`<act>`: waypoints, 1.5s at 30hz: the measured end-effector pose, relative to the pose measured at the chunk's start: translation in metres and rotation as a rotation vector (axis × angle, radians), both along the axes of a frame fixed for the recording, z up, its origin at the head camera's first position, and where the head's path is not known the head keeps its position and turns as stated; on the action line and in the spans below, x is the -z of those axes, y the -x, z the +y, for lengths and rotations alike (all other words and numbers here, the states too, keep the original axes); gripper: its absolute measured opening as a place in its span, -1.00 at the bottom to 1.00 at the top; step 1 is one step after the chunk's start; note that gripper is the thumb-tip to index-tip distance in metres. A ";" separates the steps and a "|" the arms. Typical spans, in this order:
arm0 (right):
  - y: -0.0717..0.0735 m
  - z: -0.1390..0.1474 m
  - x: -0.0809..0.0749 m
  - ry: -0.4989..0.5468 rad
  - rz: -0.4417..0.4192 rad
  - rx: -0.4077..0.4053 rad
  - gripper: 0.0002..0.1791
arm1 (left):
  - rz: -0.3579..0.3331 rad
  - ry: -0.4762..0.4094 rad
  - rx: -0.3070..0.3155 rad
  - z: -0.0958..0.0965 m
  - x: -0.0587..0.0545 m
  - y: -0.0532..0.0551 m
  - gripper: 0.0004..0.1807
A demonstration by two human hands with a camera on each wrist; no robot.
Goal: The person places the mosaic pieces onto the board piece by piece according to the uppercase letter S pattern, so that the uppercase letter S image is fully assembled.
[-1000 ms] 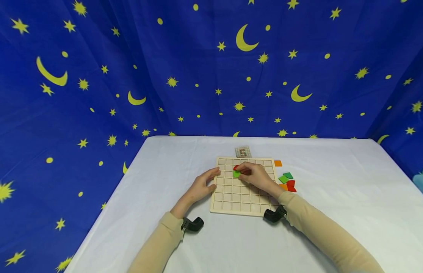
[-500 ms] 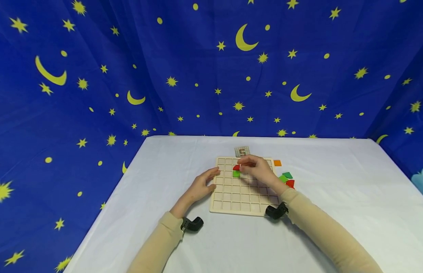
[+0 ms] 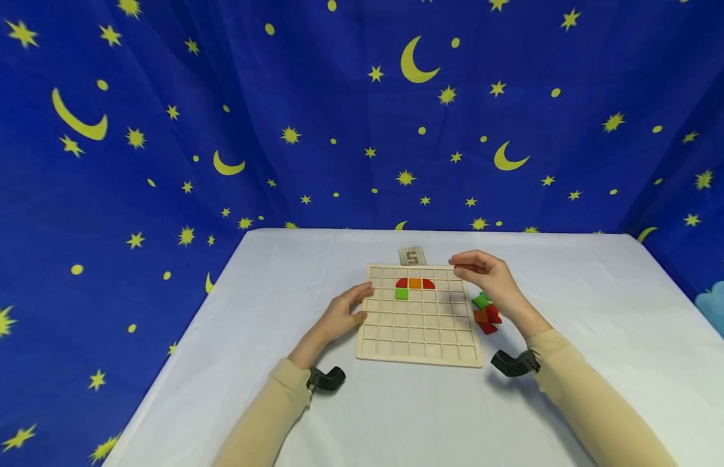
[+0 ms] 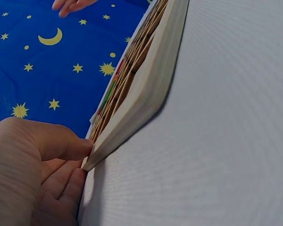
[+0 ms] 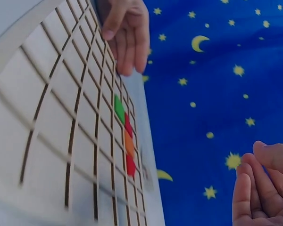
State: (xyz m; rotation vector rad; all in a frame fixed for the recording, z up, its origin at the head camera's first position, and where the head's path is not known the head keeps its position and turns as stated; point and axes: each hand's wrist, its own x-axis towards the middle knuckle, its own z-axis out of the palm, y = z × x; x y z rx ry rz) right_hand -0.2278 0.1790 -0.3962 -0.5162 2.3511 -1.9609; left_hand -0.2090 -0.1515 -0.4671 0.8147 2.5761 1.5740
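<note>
In the head view my left hand [image 3: 340,315] rests against the left side of a wooden grid board [image 3: 432,334]; thumb and fingertips touch its edge. Near the board's top are a red rounded tile [image 3: 401,283], an orange square tile [image 3: 415,283], another red rounded tile [image 3: 429,284] and a green square tile [image 3: 401,294] below the left one. My right hand [image 3: 492,279] hovers above the board's upper right corner, fingers loosely bent. No tile shows in the right hand [image 5: 266,188] in the right wrist view.
Loose green [image 3: 481,301], orange [image 3: 481,316] and red [image 3: 487,328] tiles lie right of the board, partly overlapping. A small pattern card [image 3: 412,256] sits behind it on the white tablecloth [image 3: 397,415]. A blue star-patterned curtain [image 3: 338,97] stands around the table.
My right hand has moved right and lifted off the tiles, uncovering the orange tile and second red tile on the board. The left hand has stayed at the edge. The head view has shifted slightly.
</note>
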 end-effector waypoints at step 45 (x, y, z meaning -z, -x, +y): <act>-0.036 0.075 0.063 -0.458 0.030 0.264 -0.64 | -0.005 -0.020 0.001 0.001 0.002 0.001 -0.30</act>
